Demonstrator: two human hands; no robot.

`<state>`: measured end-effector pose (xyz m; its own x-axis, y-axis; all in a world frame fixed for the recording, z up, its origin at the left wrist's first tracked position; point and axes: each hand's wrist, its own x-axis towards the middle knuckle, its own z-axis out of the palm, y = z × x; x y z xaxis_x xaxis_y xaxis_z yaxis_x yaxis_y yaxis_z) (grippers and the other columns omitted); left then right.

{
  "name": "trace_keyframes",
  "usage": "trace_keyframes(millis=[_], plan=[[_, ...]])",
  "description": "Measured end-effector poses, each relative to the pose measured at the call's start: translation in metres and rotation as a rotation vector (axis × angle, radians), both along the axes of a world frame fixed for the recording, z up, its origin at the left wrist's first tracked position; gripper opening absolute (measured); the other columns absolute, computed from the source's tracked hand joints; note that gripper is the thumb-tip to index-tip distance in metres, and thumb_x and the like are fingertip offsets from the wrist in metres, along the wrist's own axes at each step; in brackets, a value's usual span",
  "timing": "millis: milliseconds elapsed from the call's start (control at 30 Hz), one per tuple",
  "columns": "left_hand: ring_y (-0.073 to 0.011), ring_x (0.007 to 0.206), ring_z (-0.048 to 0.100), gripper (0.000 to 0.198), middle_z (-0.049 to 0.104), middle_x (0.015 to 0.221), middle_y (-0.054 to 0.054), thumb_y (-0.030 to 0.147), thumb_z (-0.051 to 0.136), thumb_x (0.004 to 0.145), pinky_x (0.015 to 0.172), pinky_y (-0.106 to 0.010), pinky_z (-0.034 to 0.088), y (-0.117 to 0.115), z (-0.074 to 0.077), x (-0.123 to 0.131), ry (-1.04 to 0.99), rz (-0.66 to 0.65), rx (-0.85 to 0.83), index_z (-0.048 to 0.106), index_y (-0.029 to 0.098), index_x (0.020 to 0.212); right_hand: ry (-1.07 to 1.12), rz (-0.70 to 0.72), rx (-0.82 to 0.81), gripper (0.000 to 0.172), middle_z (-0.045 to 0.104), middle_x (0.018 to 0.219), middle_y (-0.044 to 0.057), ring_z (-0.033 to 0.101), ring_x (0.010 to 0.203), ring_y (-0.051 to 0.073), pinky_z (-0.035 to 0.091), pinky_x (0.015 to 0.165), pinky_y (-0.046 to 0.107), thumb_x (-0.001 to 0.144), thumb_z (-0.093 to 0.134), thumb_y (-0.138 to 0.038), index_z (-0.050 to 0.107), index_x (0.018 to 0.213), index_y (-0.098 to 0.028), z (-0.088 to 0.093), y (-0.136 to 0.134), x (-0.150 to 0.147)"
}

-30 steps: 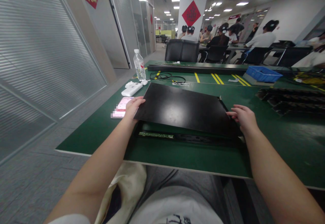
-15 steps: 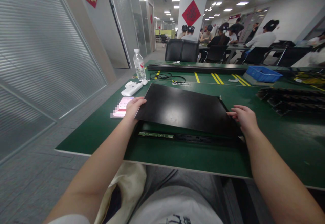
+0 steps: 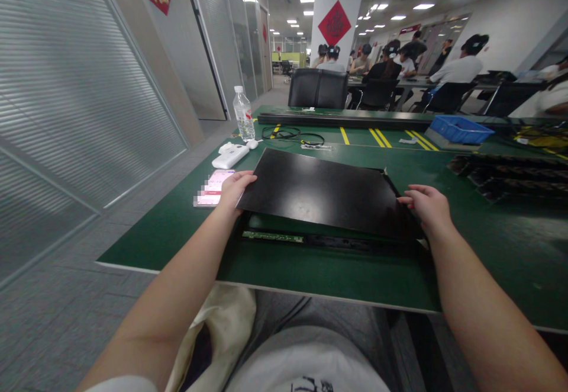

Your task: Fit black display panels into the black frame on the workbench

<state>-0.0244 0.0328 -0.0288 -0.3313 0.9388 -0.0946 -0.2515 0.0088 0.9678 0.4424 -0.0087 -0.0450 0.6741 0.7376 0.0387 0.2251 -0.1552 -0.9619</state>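
Note:
A glossy black screen panel [image 3: 319,188] is tilted in front of me, its left side raised off the table. My left hand [image 3: 236,189] grips its left edge, thumb on top and the other fingers partly hidden beneath. At the right edge my right hand [image 3: 428,207] pinches the panel near a thin black frame [image 3: 393,185]. Under the near edge lies a dark strip with a narrow green circuit board [image 3: 273,237]; the panel covers most of what is below it.
On the green table [image 3: 155,232] at left are a phone [image 3: 215,188], a white device [image 3: 231,156] and a water bottle [image 3: 243,113]. A black cable [image 3: 288,134], a blue bin [image 3: 461,129] and a long black bar [image 3: 346,121] lie farther back. Dark slotted parts [image 3: 501,176] sit right.
Almost nothing differs. The panel's left side has sunk very slightly, and both hands keep their places on its edges.

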Motion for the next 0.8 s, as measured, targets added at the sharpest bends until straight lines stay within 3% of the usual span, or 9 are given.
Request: trace_keyframes(millis=[633, 800], plan=[[-0.0171, 0.060, 0.066, 0.042, 0.072, 0.067, -0.001, 0.024, 0.090, 0.047, 0.057, -0.026, 0.051, -0.001, -0.004, 0.000, 0.045, -0.053, -0.013, 0.072, 0.017, 0.084, -0.190, 0.019, -0.002, 0.036, 0.072, 0.070, 0.003, 0.070, 0.065, 0.020, 0.053, 0.062, 0.030, 0.072, 0.071, -0.027, 0.073, 0.106, -0.019, -0.024, 0.008, 0.023], [-0.0181, 0.063, 0.065, 0.043, 0.072, 0.069, -0.002, 0.025, 0.089, 0.047, 0.058, -0.027, 0.050, 0.000, -0.004, 0.000, 0.059, -0.065, -0.031, 0.071, 0.018, 0.086, -0.206, 0.010, -0.035, 0.036, 0.072, 0.074, 0.005, 0.069, 0.070, 0.022, 0.054, 0.065, 0.032, 0.070, 0.072, -0.026, 0.074, 0.105, -0.019, -0.021, 0.007, 0.024]])
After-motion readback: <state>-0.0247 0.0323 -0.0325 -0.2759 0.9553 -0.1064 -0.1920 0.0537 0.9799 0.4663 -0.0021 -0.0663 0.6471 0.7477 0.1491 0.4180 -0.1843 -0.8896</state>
